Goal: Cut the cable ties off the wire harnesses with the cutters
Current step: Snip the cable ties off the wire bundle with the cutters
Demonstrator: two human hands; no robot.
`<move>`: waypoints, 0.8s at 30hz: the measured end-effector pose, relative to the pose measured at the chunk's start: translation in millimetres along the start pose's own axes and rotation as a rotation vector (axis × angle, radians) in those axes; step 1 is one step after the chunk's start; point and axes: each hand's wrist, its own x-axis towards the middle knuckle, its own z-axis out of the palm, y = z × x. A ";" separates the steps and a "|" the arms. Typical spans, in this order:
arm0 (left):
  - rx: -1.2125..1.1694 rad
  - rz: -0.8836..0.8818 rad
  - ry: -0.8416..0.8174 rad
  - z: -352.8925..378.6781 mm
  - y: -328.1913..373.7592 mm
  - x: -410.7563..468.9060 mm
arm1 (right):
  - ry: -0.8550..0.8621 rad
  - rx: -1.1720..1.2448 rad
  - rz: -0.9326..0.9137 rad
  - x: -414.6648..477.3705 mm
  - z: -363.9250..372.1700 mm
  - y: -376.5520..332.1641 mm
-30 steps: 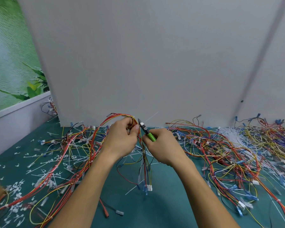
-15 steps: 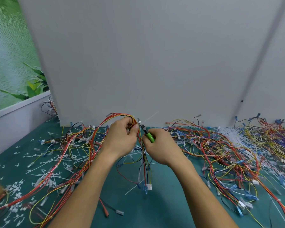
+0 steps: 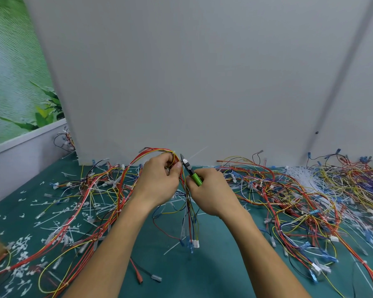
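My left hand [image 3: 159,179] grips a raised loop of a red and yellow wire harness [image 3: 159,151], thumb pressed on the bundle near the top. My right hand [image 3: 211,190] holds the green-handled cutters [image 3: 191,171]; their dark jaws point up and left, right beside my left thumb at the bundle. A thin white cable tie tail [image 3: 197,152] sticks out up and right of the jaws. The harness's loose ends hang down between my wrists to white and blue connectors [image 3: 192,244] on the mat.
Tangled harnesses [image 3: 289,190] cover the green mat [image 3: 213,265] to the right, and more harness wires [image 3: 84,201] lie to the left. Cut white tie scraps [image 3: 19,250] litter the left side. A grey panel [image 3: 202,82] stands close behind my hands.
Both hands have stayed nearly in place. The cutter jaws have edged slightly closer to my left thumb and the bundle.
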 end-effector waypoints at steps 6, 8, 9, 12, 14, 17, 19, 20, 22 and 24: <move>0.002 0.005 0.007 0.4 0.6 0.2 | -0.026 -0.009 -0.004 -0.9 1.3 -0.4; 0.012 0.010 0.008 0.1 0.7 0.4 | -0.027 -0.009 -0.004 -1.0 1.1 -0.6; 0.018 0.010 0.007 -0.1 0.5 0.5 | -0.027 -0.010 -0.003 -0.9 1.1 -0.5; 0.013 0.000 0.003 0.3 -0.3 0.6 | -0.029 -0.010 0.001 -0.5 1.5 -0.1; 0.008 -0.004 0.004 0.3 -0.8 0.6 | -0.028 -0.012 0.002 -0.2 2.2 0.2; 0.011 -0.002 0.006 0.0 -1.1 0.9 | -0.011 -0.005 0.004 0.0 2.7 0.1; 0.014 0.002 0.003 0.2 -1.1 1.0 | -0.004 0.005 0.010 0.0 2.1 0.1; 0.015 0.003 0.003 0.6 -1.1 0.9 | -0.003 0.007 0.012 0.0 1.7 0.1; 0.016 0.003 0.004 1.1 -1.3 1.1 | -0.003 0.010 0.013 -0.2 1.3 -0.3; 0.009 0.006 0.008 1.5 -1.7 1.4 | -0.002 -0.003 0.013 -0.1 1.3 -0.4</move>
